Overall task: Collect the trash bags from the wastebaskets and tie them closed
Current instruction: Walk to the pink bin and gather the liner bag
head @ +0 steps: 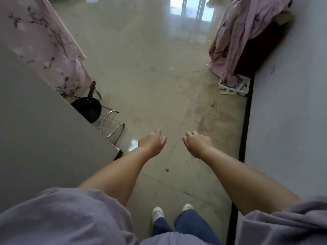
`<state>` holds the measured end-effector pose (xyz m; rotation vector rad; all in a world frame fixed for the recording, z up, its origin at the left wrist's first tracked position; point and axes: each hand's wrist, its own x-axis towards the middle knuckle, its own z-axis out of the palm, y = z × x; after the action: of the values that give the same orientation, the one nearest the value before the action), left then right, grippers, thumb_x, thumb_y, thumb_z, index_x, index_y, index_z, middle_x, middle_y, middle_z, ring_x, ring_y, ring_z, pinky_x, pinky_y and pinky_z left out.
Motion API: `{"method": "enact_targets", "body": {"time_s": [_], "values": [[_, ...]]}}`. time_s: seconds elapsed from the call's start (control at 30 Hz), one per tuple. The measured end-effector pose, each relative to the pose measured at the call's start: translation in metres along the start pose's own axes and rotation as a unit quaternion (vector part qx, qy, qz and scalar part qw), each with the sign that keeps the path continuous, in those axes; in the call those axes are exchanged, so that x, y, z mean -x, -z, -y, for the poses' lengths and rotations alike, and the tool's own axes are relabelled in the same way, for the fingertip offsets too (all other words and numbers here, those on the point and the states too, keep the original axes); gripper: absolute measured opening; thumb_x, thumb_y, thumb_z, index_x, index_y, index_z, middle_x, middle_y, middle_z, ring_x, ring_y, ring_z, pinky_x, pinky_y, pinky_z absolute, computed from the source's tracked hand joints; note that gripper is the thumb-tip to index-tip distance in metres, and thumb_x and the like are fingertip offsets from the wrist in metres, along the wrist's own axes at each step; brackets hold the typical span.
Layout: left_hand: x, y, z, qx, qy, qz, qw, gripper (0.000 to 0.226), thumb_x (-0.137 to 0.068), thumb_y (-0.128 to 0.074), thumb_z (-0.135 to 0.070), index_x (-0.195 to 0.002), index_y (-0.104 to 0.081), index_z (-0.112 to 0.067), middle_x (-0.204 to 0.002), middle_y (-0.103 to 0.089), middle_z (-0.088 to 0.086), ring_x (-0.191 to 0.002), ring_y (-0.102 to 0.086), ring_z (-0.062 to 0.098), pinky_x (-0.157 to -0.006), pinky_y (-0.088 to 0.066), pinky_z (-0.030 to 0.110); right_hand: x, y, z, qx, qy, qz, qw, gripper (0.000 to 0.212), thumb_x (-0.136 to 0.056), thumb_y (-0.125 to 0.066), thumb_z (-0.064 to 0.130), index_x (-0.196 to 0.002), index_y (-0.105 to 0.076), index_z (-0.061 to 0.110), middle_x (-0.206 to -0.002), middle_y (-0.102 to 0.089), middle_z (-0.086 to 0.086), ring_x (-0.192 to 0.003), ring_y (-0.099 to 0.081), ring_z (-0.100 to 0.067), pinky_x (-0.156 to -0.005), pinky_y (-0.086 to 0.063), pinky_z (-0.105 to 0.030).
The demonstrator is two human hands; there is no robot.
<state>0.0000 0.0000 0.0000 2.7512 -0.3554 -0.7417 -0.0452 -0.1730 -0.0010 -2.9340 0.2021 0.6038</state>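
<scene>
Hands: left [152, 142] | right [196, 143] | outstretched over floor [159, 76] | fingers loosely curled, empty

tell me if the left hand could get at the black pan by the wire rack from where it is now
Probably yes, with a step. The left hand is empty, fingers relaxed, held over bare floor. The black pan lies ahead and to its left beside the wire rack, partly hidden behind the grey panel, whose edge could hamper a direct reach.

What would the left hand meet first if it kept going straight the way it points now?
Likely only bare floor. The left hand, holding nothing, points forward and slightly down over open tile. The wire rack and black pan lie off to its left, outside that line, though depth is hard to judge.
</scene>
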Motion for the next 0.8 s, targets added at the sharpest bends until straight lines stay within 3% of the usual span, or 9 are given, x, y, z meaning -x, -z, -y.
{"method": "enact_targets", "body": {"time_s": [0.2,0.37,0.63,0.8], "values": [[-0.036,-0.01,-0.015,-0.034,-0.007,0.05,0.998,0.046,-0.098,-0.032,-0.043,-0.127,-0.046,-0.011,-0.131,-0.054,0.014,-0.119,-0.052,0.032,-0.092,-0.043,0.04,-0.026,-0.004,-0.026,0.021,-0.026,0.098,0.995,0.055,-0.1,-0.015,0.045,-0.116,-0.057,0.014,-0.12,-0.061,-0.012,-0.11,-0.059,-0.03,-0.078,-0.042,-0.035],[-0.089,-0.001,-0.05,-0.043,-0.034,0.081,0.995,0.043,-0.098,-0.034,-0.044,-0.117,-0.053,-0.01,-0.12,-0.06,0.012,-0.108,-0.056,0.031,-0.085,-0.044,0.037,-0.07,0.02,-0.071,0.031,-0.016,0.124,0.992,0.045,-0.102,-0.016,0.035,-0.129,-0.049,0.021,-0.118,-0.061,-0.009,-0.104,-0.06,-0.029,-0.081,-0.048,-0.035],[-0.209,0.034,-0.137,-0.022,-0.002,0.076,0.997,0.042,-0.098,-0.032,-0.043,-0.112,-0.055,-0.01,-0.114,-0.063,0.011,-0.102,-0.059,0.03,-0.078,-0.042,0.033,-0.177,0.091,-0.174,0.016,-0.005,0.129,0.991,0.056,-0.1,-0.014,0.047,-0.115,-0.057,0.014,-0.123,-0.06,-0.013,-0.113,-0.057,-0.031,-0.086,-0.044,-0.037],[-0.272,0.066,-0.159,0.009,0.03,0.057,0.998,0.043,-0.099,-0.032,-0.041,-0.11,-0.057,-0.008,-0.112,-0.064,0.013,-0.102,-0.059,0.031,-0.084,-0.046,0.035,-0.257,0.13,-0.207,0.042,0.004,0.157,0.987,0.058,-0.1,-0.014,0.047,-0.116,-0.058,0.012,-0.121,-0.061,-0.013,-0.111,-0.058,-0.031,-0.087,-0.044,-0.038]]}}
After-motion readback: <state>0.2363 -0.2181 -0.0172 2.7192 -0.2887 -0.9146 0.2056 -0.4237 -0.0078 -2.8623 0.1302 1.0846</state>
